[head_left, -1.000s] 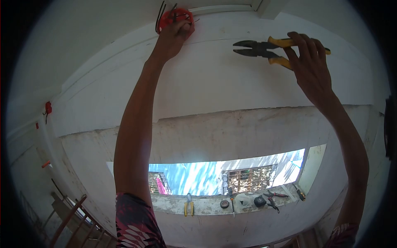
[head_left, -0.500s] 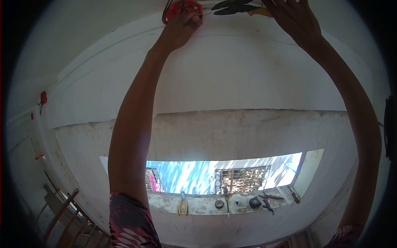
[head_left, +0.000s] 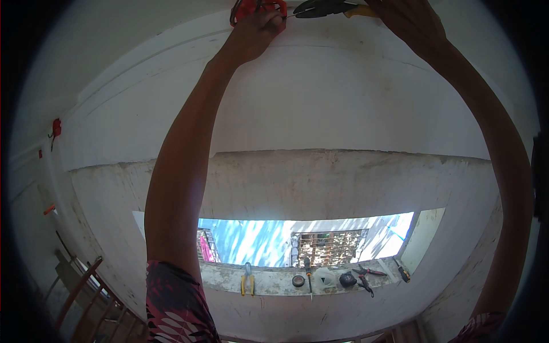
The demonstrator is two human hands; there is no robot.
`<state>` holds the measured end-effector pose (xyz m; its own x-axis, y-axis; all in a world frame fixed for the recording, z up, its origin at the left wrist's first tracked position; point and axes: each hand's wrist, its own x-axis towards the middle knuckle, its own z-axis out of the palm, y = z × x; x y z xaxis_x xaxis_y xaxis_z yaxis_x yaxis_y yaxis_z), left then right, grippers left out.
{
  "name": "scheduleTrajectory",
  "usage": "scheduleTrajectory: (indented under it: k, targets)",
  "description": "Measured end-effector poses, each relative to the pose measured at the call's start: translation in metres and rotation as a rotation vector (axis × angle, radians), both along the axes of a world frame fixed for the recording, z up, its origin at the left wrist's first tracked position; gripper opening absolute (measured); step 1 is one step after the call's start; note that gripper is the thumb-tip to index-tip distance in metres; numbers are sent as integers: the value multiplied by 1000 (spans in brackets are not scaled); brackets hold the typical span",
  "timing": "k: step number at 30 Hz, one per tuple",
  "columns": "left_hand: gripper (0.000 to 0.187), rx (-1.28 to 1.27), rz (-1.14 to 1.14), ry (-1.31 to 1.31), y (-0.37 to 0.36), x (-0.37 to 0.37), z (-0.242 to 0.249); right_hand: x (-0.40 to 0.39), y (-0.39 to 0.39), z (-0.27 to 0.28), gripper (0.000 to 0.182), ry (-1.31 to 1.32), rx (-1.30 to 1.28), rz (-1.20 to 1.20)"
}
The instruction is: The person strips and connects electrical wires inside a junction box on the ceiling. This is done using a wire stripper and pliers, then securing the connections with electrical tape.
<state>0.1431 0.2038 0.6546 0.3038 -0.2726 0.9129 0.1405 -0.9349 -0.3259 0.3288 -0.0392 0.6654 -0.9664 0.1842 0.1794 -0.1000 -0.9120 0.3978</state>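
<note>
High on the white wall, at the top edge of the view, is a red electrical box (head_left: 246,8) with dark wires. My left hand (head_left: 258,35) is against its lower right side, fingers pinched on a thin wire (head_left: 290,15) that sticks out to the right. Pliers with dark jaws and yellow handles (head_left: 323,8) are in my right hand (head_left: 413,26), partly cut off by the top edge. Their jaws are closed or nearly so, with the tip at the wire's end.
Below is a window opening whose sill (head_left: 229,279) holds yellow-handled pliers (head_left: 247,281), a screwdriver (head_left: 309,277), a roll of tape (head_left: 298,280), red-handled pliers (head_left: 366,273) and other small items. Another red box (head_left: 56,127) hangs at left, above a metal railing (head_left: 80,291).
The pliers have moved left and slightly up, and their jaws have come together near the wire. The view has shifted slightly.
</note>
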Motion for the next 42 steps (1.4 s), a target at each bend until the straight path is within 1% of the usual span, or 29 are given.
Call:
scheduleTrajectory:
  k: [1, 3, 4, 6, 7, 8, 9, 10, 11, 12, 13, 14, 15, 17, 18, 19, 20, 21, 22, 25, 27, 30, 32, 34, 36, 37, 39, 40, 42]
  targets:
    - [26, -9, -3, -7, 0, 0, 0, 2, 3, 0, 17, 0, -1, 1]
    - [26, -18, -6, -17, -4, -1, -2, 1, 8, 0, 15, 357, -81, -28]
    - [21, -18, 4, -25, -5, -2, -5, 1, 7, -2, 15, 356, -83, -27]
    - [17, -20, 17, -30, 2, 0, -7, -19, -3, -13, 14, 925, -271, -262]
    - [18, 114, 61, -116, 10, 4, -9, -21, -6, -11, 14, 925, -274, -260]
    - [21, 249, 106, -202, 15, 5, -10, -21, -9, -9, 27, 1335, -607, -134]
    - [21, 248, 107, -202, 19, 6, -12, -21, -11, -8, 41, 1728, -952, 12]
    - [12, 326, 74, -219, 22, 7, -11, -11, -14, -7, 45, 1993, -1112, 237]
    - [6, 407, 41, -238, 17, 6, -11, -5, -17, -5, 45, 1992, -1109, 240]
    - [6, 411, 39, -239, 12, 5, -10, 0, -19, -3, 47, 2038, -1446, 384]
    - [7, 279, 18, -211, 7, 4, -11, 6, -19, -5, 49, 2050, -1794, 536]
    - [7, 148, -3, -183, 1, 3, -12, 14, -14, -10, 48, 1900, -1771, 550]
    - [7, 149, -3, -186, 0, 3, -11, 19, -11, -15, 48, 1898, -1771, 548]
    - [14, 99, -74, -142, -1, 2, -6, 23, -9, -24, 48, 1745, -1442, 646]
    - [14, 102, -73, -141, 0, 4, -4, 17, -10, -30, 40, 1791, -1389, 635]
    - [18, 23, -156, -115, -1, 7, -1, 22, -6, -32, 40, 1787, -1386, 640]
    - [21, -55, -239, -88, -2, 10, 3, 33, 4, -35, 36, 1697, -1328, 712]
    - [21, -50, -239, -82, -7, 11, 3, 35, 9, -40, 33, 1609, -1269, 783]
    - [22, -58, -264, -90, -11, 11, 2, 36, 11, -43, 32, 1631, -1203, 797]
    - [23, -74, -278, -92, -17, 10, 3, 35, 26, -57, 31, 1537, -1166, 869]
    - [23, -77, -271, -88, -18, 11, 4, 31, 31, -60, 34, 1565, -1153, 858]
    - [25, -78, -353, -75, -17, 12, 5, 30, 46, -62, 39, 1574, -1196, 910]
    - [24, -72, -458, -87, -18, 13, 4, 30, 52, -61, 38, 1547, -1216, 921]
    - [22, -107, -401, -68, -19, 9, 3, 31, 58, -58, 37, 1518, -1236, 932]
    - [22, -143, -345, -48, -20, 6, 3, 35, 63, -53, 38, 1494, -972, 692]
    - [22, -136, -320, -36, -20, 6, 3, 40, 60, -53, 38, 1494, -975, 692]
    - [23, -136, -293, -24, -17, 4, 0, 36, 39, -52, 39, 953, -378, 274]
    - [24, -84, -235, -36, -16, 3, -1, 37, 32, -47, 39, 956, -381, 273]
    - [25, -31, -180, -49, -12, 3, 0, 39, 18, -31, 38, 555, -216, 118]
